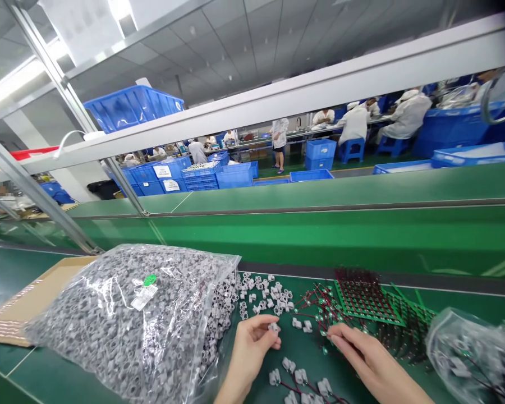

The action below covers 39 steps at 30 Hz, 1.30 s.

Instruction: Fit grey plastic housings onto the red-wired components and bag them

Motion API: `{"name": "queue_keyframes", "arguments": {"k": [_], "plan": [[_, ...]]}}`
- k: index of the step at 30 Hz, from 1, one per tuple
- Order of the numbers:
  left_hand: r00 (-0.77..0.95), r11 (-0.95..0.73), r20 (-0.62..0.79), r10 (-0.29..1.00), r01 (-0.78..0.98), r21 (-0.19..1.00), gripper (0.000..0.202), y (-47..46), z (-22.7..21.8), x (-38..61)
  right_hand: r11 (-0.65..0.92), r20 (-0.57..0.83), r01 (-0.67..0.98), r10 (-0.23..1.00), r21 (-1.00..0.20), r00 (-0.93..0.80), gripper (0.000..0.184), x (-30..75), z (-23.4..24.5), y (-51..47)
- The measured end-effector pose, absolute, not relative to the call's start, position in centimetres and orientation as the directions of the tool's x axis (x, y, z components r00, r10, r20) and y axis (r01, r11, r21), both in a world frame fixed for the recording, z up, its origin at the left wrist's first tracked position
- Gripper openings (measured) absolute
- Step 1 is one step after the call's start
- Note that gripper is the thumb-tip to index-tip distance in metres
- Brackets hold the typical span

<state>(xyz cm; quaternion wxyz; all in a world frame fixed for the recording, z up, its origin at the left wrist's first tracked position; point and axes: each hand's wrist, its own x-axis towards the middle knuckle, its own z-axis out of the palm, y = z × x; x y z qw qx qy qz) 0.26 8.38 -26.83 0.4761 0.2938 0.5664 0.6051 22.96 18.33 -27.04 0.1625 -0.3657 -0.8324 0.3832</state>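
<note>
My left hand point(256, 342) pinches a small grey plastic holder point(273, 327) between thumb and fingers. A loose scatter of the same grey holders point(265, 294) lies just beyond it, with two more holders point(302, 324) between my hands. My right hand point(362, 350) has thumb and forefinger closed at the near edge of a tangle of small green circuit boards with red and black wires point(320, 303). What sits between those fingertips is too small to make out. Nearer to me lie several grey holders with wires attached point(301, 377).
A large clear bag of grey holders point(138, 314) covers the left side, on a flat cardboard piece point(8, 306). Green board panels with wires point(368, 297) and another plastic bag point(467, 348) lie right. A shelf rail point(252, 112) crosses above, bearing a blue crate point(130, 106). People work beyond.
</note>
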Motion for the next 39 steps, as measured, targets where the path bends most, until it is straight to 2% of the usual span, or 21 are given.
{"name": "queue_keyframes", "arguments": {"k": [4, 7, 12, 16, 22, 28, 31, 35, 39], "plan": [[-0.27, 0.127, -0.277, 0.922, -0.466, 0.875, 0.048, 9.0, -25.2, 1.7, 0.432, -0.02, 0.484, 0.73, -0.761, -0.683, 0.042, 22.1, -26.9, 17.8], [-0.247, 0.11, -0.258, 0.934, -0.489, 0.865, 0.043, 9.1, -25.1, 2.5, 0.457, -0.023, 0.474, 0.702, -0.753, -0.712, 0.038, 21.6, -26.7, 17.4], [-0.314, 0.033, -0.135, 0.94, -0.311, 0.95, 0.038, 9.4, -26.9, 3.2, 0.477, 0.015, 0.458, 0.705, -0.75, -0.709, 0.037, 20.9, -26.9, 16.6], [-0.322, -0.056, 0.001, 0.947, -0.161, 0.985, 0.022, 9.2, -27.5, 3.6, 0.364, -0.063, 0.427, 0.696, -0.828, -0.715, 0.041, 19.9, -26.5, 15.9], [-0.236, -0.154, 0.208, 0.949, 0.228, 0.962, 0.046, 8.6, -26.9, 4.1, 0.094, -0.175, 0.306, 0.649, -0.947, -0.741, 0.039, 19.0, -26.4, 15.8], [-0.218, -0.146, 0.238, 0.947, 0.366, 0.919, 0.037, 8.5, -26.7, 4.8, -0.033, -0.213, 0.253, 0.651, -0.967, -0.729, 0.028, 19.1, -28.7, 16.5], [-0.254, -0.126, 0.222, 0.941, 0.345, 0.93, 0.037, 8.5, -27.2, 5.1, -0.01, -0.186, 0.251, 0.7, -0.968, -0.689, 0.025, 19.1, -29.4, 16.3], [-0.308, -0.124, 0.204, 0.929, 0.26, 0.958, 0.031, 8.4, -27.8, 5.1, 0.115, -0.086, 0.286, 0.791, -0.951, -0.605, 0.031, 18.9, -29.8, 15.4], [-0.305, -0.102, 0.167, 0.938, 0.217, 0.971, 0.024, 8.4, -27.7, 4.8, 0.27, 0.013, 0.332, 0.793, -0.904, -0.61, 0.029, 18.8, -28.7, 14.9]]}}
